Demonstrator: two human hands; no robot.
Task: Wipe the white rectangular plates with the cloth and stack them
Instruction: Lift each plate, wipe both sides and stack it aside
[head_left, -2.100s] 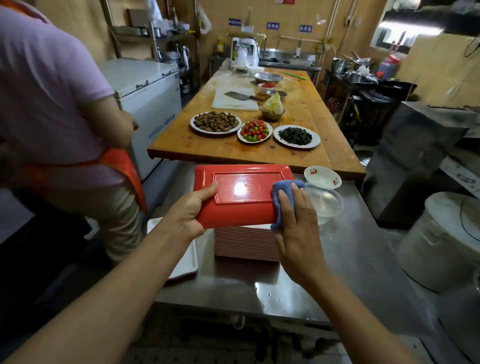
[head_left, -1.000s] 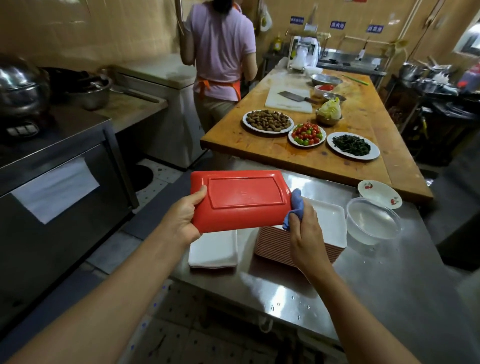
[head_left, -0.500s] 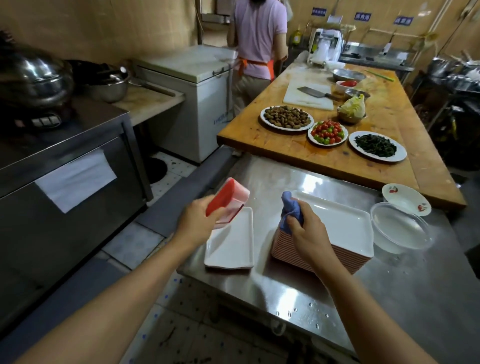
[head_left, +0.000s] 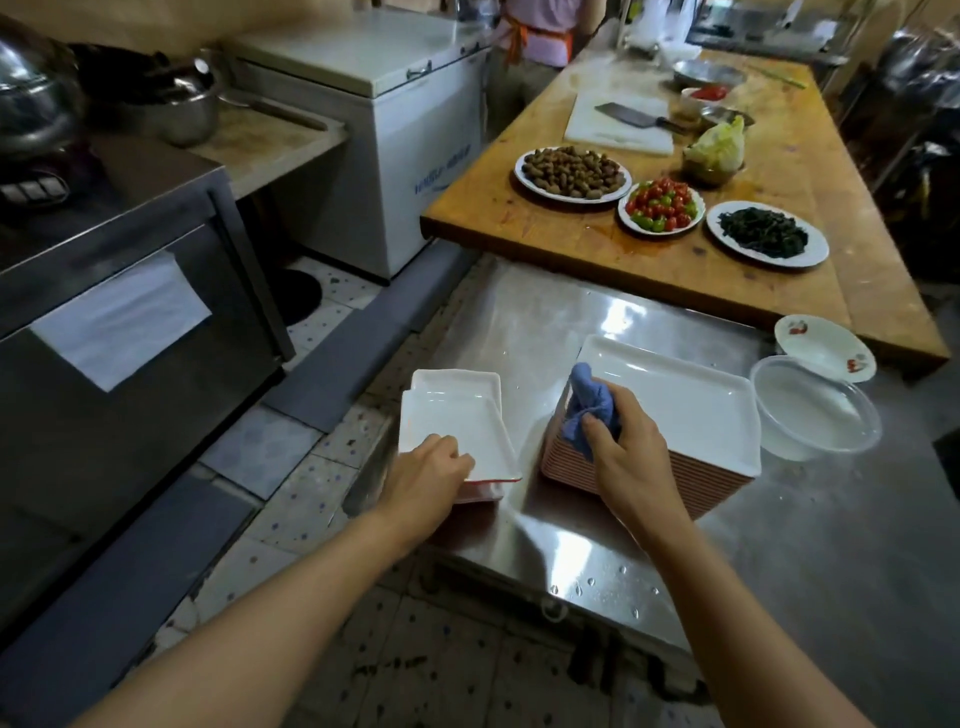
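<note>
My left hand (head_left: 434, 475) holds the near edge of a white plate (head_left: 457, 428), which lies on another plate (head_left: 454, 380) on the steel table (head_left: 779, 561). My right hand (head_left: 626, 452) grips the blue cloth (head_left: 589, 402) over the tall stack of plates (head_left: 680, 415) beside it.

Steel bench (head_left: 597, 530), wet: droplets near front edge. On it, left: small stack of white rect. plates (head_left: 457, 421), top one skewed vs. one under. Just right: tall plate stack (head_left: 675, 415), white top, red-striped sides. Far right: clear plastic bowl (head_left: 815, 410), w/ small floral dish (head_left: 823, 348) just behind. Wooden table (head_left: 727, 270) behind bench: 3 round plates w/ peanuts (head_left: 571, 174), peppers (head_left: 661, 206), dark greens (head_left: 766, 234); cutting board (head_left: 615, 127) w/ cleaver (head_left: 631, 114).
</note>
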